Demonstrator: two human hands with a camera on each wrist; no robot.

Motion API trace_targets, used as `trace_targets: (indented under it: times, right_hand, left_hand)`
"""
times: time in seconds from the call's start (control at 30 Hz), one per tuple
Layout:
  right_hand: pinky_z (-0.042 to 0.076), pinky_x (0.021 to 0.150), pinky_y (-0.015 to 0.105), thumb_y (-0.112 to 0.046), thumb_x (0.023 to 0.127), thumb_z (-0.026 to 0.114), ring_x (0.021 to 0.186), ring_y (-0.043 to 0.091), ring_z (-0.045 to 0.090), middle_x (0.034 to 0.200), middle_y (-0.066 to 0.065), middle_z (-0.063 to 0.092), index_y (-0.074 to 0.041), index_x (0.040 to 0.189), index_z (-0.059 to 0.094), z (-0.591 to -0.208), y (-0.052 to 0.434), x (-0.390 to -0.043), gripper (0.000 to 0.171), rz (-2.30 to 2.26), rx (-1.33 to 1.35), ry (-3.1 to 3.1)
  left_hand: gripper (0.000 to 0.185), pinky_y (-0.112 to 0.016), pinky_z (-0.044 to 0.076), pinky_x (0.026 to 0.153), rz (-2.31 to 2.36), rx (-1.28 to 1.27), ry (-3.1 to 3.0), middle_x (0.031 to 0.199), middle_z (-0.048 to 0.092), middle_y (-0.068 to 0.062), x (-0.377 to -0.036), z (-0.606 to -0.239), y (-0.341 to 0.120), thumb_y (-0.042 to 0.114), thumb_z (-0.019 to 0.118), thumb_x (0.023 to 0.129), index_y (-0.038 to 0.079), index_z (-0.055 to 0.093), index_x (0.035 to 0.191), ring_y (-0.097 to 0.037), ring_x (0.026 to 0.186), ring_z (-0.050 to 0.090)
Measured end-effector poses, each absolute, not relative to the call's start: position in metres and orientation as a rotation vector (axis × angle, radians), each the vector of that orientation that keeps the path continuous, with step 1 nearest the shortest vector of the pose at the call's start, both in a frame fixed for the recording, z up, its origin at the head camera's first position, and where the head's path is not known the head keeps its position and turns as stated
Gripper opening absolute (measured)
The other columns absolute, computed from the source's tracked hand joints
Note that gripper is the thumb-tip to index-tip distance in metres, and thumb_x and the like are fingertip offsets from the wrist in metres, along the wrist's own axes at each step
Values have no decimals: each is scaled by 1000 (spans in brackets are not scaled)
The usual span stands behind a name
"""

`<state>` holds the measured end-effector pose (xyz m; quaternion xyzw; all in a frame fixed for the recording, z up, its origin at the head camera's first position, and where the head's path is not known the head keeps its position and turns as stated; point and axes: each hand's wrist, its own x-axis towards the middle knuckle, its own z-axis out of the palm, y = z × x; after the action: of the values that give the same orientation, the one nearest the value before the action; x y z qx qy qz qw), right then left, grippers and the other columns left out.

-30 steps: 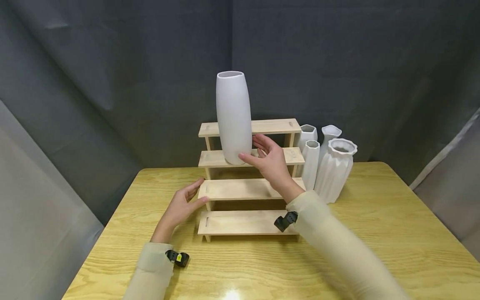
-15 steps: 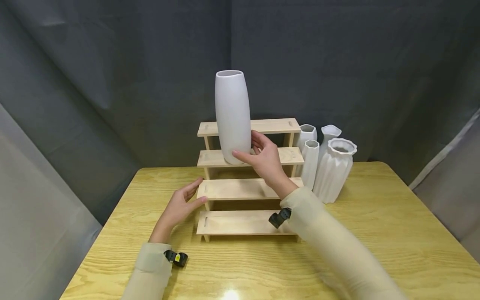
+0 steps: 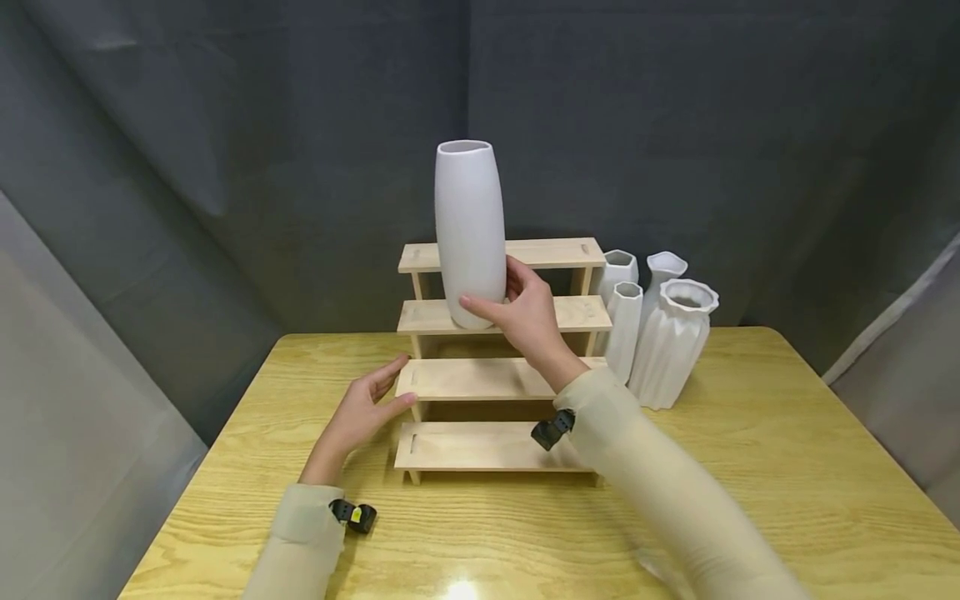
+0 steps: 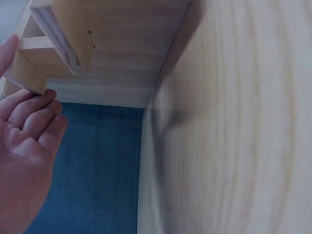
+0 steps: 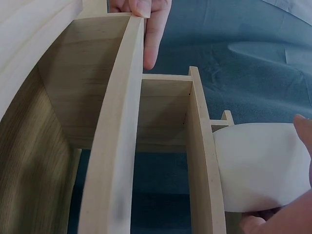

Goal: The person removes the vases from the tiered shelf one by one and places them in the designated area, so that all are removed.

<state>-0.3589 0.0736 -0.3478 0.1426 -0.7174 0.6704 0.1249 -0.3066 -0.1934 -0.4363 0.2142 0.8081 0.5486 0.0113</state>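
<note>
A tall white vase [image 3: 471, 225] stands upright on the third step up of a four-tier wooden display stand [image 3: 472, 379]. My right hand [image 3: 525, 317] holds the vase low down, thumb across its front and fingers round its right side. In the right wrist view the vase's lower part [image 5: 263, 165] shows beside the upper boards, between thumb and fingers. My left hand [image 3: 360, 415] grips the left end of the stand's second board, thumb at the front edge and fingers behind. The left wrist view shows the left fingers [image 4: 36, 114] against the board's end.
Several white vases stand close together right of the stand, among them a pleated one [image 3: 671, 346] and a slim faceted one [image 3: 622, 329]. The wooden table [image 3: 780, 450] carries everything. A dark grey curtain [image 3: 315, 167] hangs behind it.
My right hand has slid left and slightly up round the vase, its thumb now further across the front. The vase stays on the same step. My left hand keeps its place.
</note>
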Motion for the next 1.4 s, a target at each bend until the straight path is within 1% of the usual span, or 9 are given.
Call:
trace_targets:
  times: [0.1,0.3,0.5,0.7,0.83,0.93,1.17,1.27,1.4]
  right_hand:
    - [47,100,35,-28,71,92,119,18,57,131,4,59,-12,141,52,-345,73,-360,82,1922,406,-2106]
    - [50,96,37,-32,70,92,115,17,59,128,2,61,-13,140,52,-343,71,-361,83,1877,396,-2119]
    - [52,93,38,-30,69,93,111,18,61,122,3,64,-11,136,56,-342,71,-361,79,1844,378,-2112]
    - [53,91,38,-31,67,93,108,18,62,119,3,65,-10,134,58,-341,72,-359,79,1825,362,-2122]
    - [54,90,38,-32,67,93,108,19,62,118,3,65,-10,134,58,-341,74,-356,79,1810,357,-2139]
    - [54,89,37,-34,66,93,107,20,62,117,2,66,-10,133,59,-341,76,-354,79,1788,345,-2160]
    - [55,89,36,-35,64,95,106,18,64,119,5,67,-7,132,61,-341,80,-347,81,1769,321,-2177]
    - [55,89,36,-34,63,95,106,18,65,120,5,67,-7,131,61,-340,81,-345,81,1785,334,-2172]
    - [55,87,35,-34,63,95,104,18,66,116,5,68,-8,128,63,-339,85,-339,77,1789,348,-2156]
  left_hand:
    - [65,-45,28,115,1705,671,2524,155,33,-14,-308,-436,-193,14,67,96,-1,35,151,-30,143,30]
    - [67,-46,24,116,1751,658,2494,157,30,-17,-321,-456,-197,15,67,96,-1,33,152,-30,144,28]
    - [68,-45,25,116,1771,661,2502,157,32,-13,-326,-464,-200,23,69,95,5,37,152,-26,143,30]
    - [70,-47,26,115,1754,654,2516,157,33,-10,-324,-465,-201,31,70,94,9,38,153,-27,143,30]
    - [71,-46,26,115,1744,632,2528,157,33,-8,-324,-464,-201,35,70,93,14,39,153,-26,143,30]
    - [71,-47,27,115,1737,644,2535,157,33,-10,-323,-464,-201,35,70,93,13,39,153,-27,143,31]
    - [71,-45,27,115,1721,638,2541,156,35,-1,-325,-468,-200,37,70,93,14,39,152,-25,143,32]
    - [71,-46,27,115,1725,645,2547,156,35,-2,-324,-468,-200,36,70,93,13,38,153,-26,143,31]
    - [70,-47,26,115,1742,655,2538,156,35,-4,-324,-467,-199,34,70,94,12,38,153,-27,143,31]
